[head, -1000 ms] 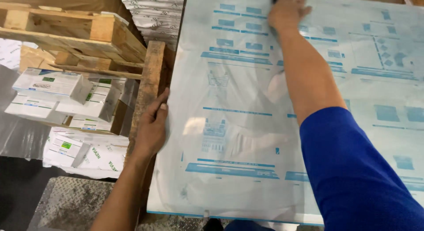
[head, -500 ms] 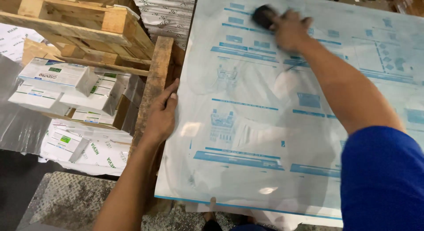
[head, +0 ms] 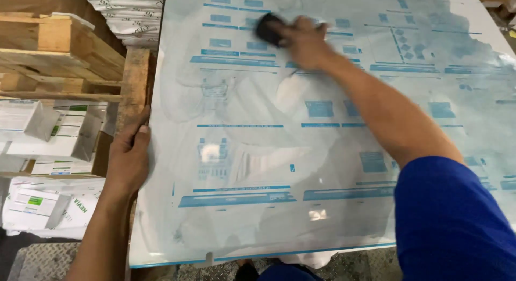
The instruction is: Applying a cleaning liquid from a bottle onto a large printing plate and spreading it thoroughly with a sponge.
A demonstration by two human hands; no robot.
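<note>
In the head view, the right hand [head: 305, 42] is closed around a dark pad [head: 267, 28], pressed on the far part of the large printed plate [head: 258, 152]. The left hand [head: 128, 157] grips its left edge. If the push is strong, the plate may slide or bend. Wooden pallets [head: 59, 50] and white boxes [head: 43, 130] stand to the left, on a metal floor [head: 37, 262].

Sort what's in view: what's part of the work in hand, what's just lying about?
In use:
- large printed plate, wet and smeared
- dark pad pressed on it by the right hand
- left hand gripping the plate's left edge

Lying about:
- wooden pallet
- white cartons
- wrapped stack
- metal tread floor
</note>
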